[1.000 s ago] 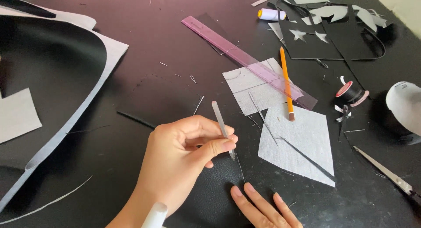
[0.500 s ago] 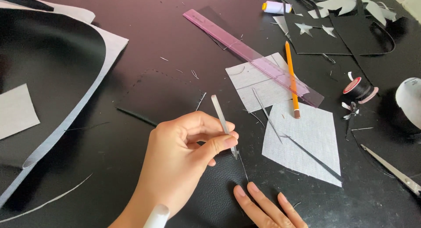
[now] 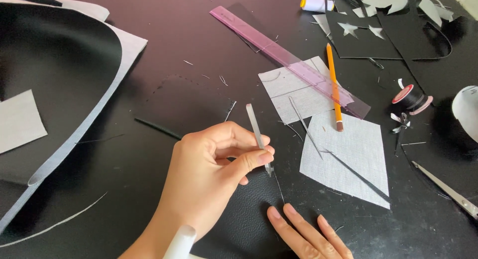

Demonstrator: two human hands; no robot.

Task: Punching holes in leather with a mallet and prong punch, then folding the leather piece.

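Observation:
My left hand [image 3: 209, 179] pinches a slim grey craft tool [image 3: 255, 124] between thumb and fingers. The tool's metal tip rests on a black leather-like piece [image 3: 239, 224] near the table's front edge. My right hand [image 3: 306, 234] lies flat on that same piece just right of the tip, with only three fingers in view. A thin black sliver [image 3: 280, 189] runs from the tip toward those fingers. A grey fabric square [image 3: 353, 154] lies just right of both hands.
A pink transparent ruler [image 3: 279, 50] and an orange pencil [image 3: 332, 80] lie over a second grey patch [image 3: 294, 92]. Scissors [image 3: 448, 192] are at the right edge, near a black thread spool [image 3: 411, 98]. A big black sheet with grey backing [image 3: 55, 70] fills the left. Star-cut black scraps [image 3: 388, 35] lie at the back.
The view has shifted slightly, so the things on the table sit a little higher. Both hands keep the same hold and place.

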